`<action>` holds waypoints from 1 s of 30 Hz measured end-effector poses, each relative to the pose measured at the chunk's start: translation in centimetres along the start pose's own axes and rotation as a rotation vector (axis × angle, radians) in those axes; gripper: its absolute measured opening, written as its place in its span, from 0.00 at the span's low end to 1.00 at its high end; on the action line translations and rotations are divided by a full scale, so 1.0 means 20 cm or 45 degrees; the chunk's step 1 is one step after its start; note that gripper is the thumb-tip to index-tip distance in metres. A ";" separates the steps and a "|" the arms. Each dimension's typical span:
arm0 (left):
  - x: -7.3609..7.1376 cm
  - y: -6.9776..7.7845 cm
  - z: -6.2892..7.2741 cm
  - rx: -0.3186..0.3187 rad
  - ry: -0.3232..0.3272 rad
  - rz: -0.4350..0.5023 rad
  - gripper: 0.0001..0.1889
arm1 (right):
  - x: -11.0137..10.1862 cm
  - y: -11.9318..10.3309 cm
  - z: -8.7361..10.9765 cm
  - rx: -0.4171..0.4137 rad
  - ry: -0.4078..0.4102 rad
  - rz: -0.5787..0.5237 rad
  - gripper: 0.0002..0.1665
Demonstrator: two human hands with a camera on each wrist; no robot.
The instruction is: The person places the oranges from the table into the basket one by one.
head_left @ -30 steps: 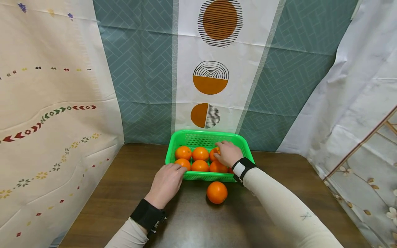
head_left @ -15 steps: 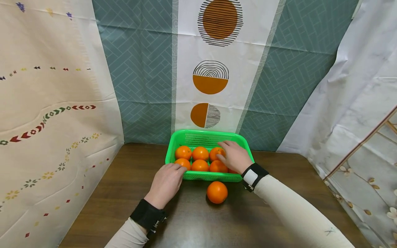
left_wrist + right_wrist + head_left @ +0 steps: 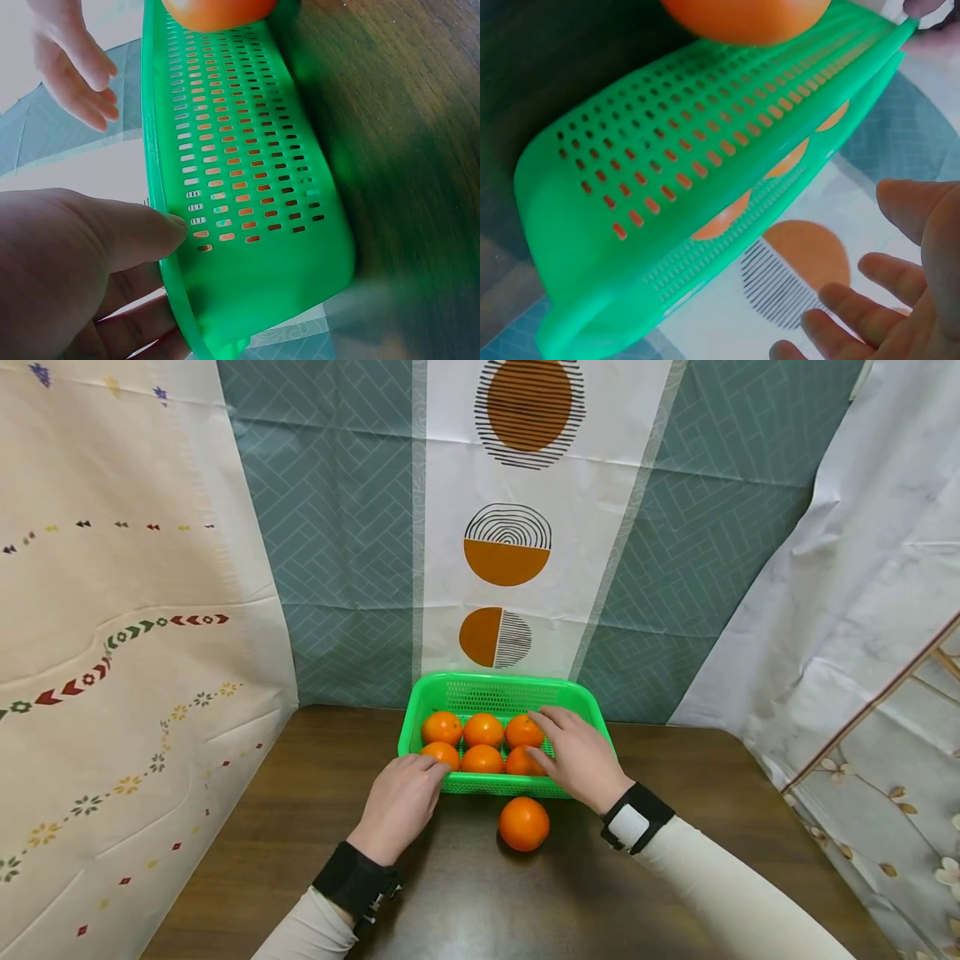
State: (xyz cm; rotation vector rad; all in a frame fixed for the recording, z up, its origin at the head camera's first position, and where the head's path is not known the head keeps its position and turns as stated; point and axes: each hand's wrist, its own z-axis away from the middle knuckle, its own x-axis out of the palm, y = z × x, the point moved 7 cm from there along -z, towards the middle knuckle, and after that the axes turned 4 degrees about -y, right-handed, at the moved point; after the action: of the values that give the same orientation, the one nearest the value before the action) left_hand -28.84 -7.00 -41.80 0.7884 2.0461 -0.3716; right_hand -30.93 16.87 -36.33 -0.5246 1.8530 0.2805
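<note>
A green plastic basket (image 3: 495,682) holds several oranges in two rows, one of them a back-row orange (image 3: 483,730). My left hand (image 3: 397,802) pinches the basket's near left rim; the left wrist view has the thumb (image 3: 150,236) outside and the other fingers behind the rim. Over the basket's right part hovers my right hand (image 3: 585,764), its fingers apart and nothing between them, partly covering the rightmost visible oranges. In the right wrist view its fingers (image 3: 862,311) are spread beyond the rim. A single orange (image 3: 524,824) lies on the table in front of the basket.
The brown wooden table (image 3: 300,843) ends at a patterned cloth backdrop (image 3: 352,568) right behind the basket. Cream cloth (image 3: 150,652) hangs on the left side and white marbled cloth (image 3: 862,635) on the right.
My right hand has drawn back to the right and slightly nearer, uncovering more of the back-right orange. The left hand stays at the rim, and the basket and the loose orange have not moved.
</note>
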 end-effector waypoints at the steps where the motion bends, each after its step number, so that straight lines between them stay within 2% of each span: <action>1: 0.00 0.00 0.00 0.000 -0.001 0.004 0.07 | 0.00 -0.01 0.01 -0.003 0.002 -0.007 0.37; 11: 0.01 0.00 0.00 0.004 -0.019 -0.004 0.07 | -0.01 -0.13 0.16 -0.063 0.061 -0.062 0.39; 24: 0.02 -0.02 0.01 -0.010 -0.010 0.012 0.08 | 0.04 -0.20 0.32 -0.149 0.147 -0.069 0.40; 30: 0.02 -0.02 0.00 -0.009 -0.012 0.009 0.08 | 0.07 -0.20 0.36 -0.136 0.108 -0.054 0.40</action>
State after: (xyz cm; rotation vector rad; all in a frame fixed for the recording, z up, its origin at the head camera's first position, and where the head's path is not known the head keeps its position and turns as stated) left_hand -29.19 -7.17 -42.11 0.7883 2.0340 -0.3631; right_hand -23.40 16.32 -39.77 -0.6573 1.9139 0.3347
